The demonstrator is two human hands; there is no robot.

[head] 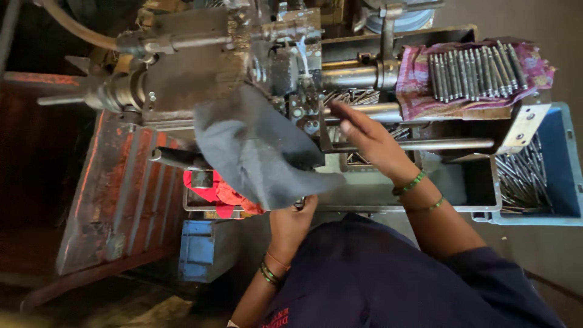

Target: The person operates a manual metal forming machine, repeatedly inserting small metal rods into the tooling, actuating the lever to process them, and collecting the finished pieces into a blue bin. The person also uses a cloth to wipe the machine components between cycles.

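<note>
The right hand is reaching, fingers spread and holding nothing, toward the horizontal steel rods of a grimy metal machine, while the left hand is sitting low at the machine's front edge, its grip seemingly pinching the hem of a grey cloth draped there, though the fingers are partly hidden. Beyond them, a row of metal pins is lying on a pink cloth atop the machine, more pins are filling a blue crate at the right, a red rag is lying in the tray, and a rusty red panel is leaning over the dark floor.
</note>
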